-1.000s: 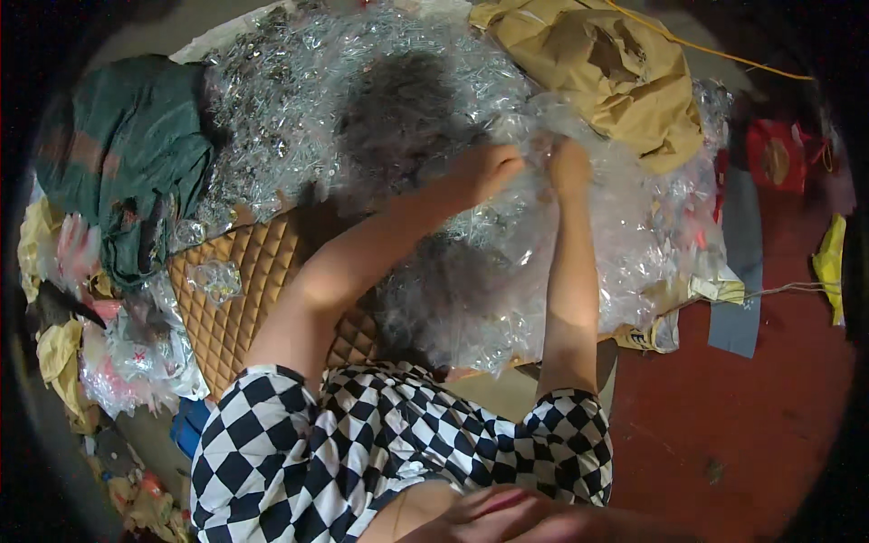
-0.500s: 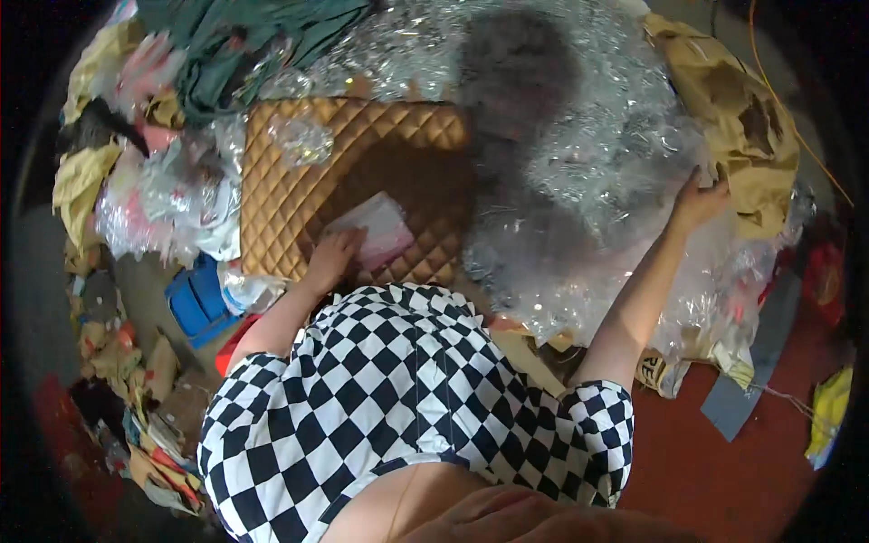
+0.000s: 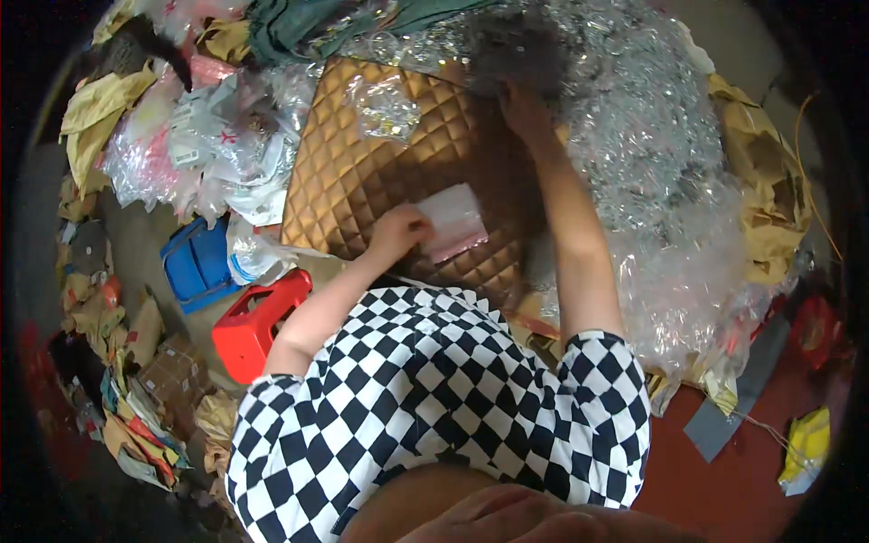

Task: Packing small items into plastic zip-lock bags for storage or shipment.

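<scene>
On a brown quilted pad (image 3: 362, 163) lies a flat white-and-pink plastic packet (image 3: 455, 222). My left hand (image 3: 400, 233) is at the packet's left edge, its fingers curled and closed on that edge. My right hand (image 3: 525, 107) reaches over the pad's far right side, beside a big heap of crinkled clear plastic bags (image 3: 634, 172). A dark shadow covers its fingertips, so its grip cannot be made out. One crumpled clear bag (image 3: 384, 107) rests on the far part of the pad.
Left of the pad are bundled plastic bags (image 3: 217, 136), a blue plastic stool or bin (image 3: 197, 267) and a red stool (image 3: 262, 326). Dark green cloth (image 3: 299, 27) lies at the far side. Brown paper (image 3: 765, 181) flanks the heap on the right.
My right hand has swung left from the brown paper at the heap's right side to the pad's far right part. The left hand stays at the packet. The whole view has shifted.
</scene>
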